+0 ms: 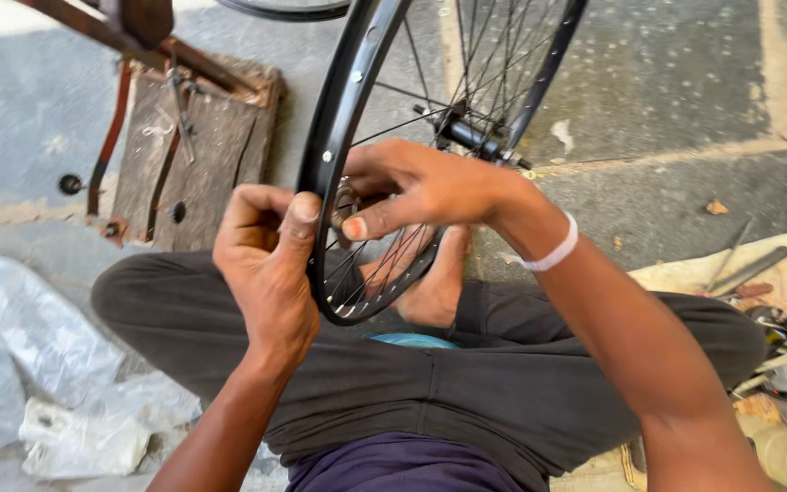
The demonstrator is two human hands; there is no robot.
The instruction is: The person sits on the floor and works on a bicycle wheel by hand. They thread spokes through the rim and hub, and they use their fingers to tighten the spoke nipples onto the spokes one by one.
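Wheel work fills the head view: a black bicycle rim stands upright between the crossed legs of a seated person, its lowest arc resting near a bare foot. The left hand is closed on the outer edge of the rim, thumb laid flat against the metal and fingers curled behind it, steadying the wheel. The right hand reaches in from the other side among the spokes, fingers pinched at a spot just inside the rim where a small metal piece shows; what that piece is cannot be told, as the fingers cover most of it. A white band sits on the right wrist. As for progress, the wheel looks fully laced: spokes run from the hub to the rim all around the part in view, and no tyre is on it. The pinch at one spoke end suggests that the work at the rim is under way rather than finished; how many spoke ends are already dealt with cannot be read here. Nearby lie a wooden board, crumpled clear plastic, and a cloth with scattered tools.
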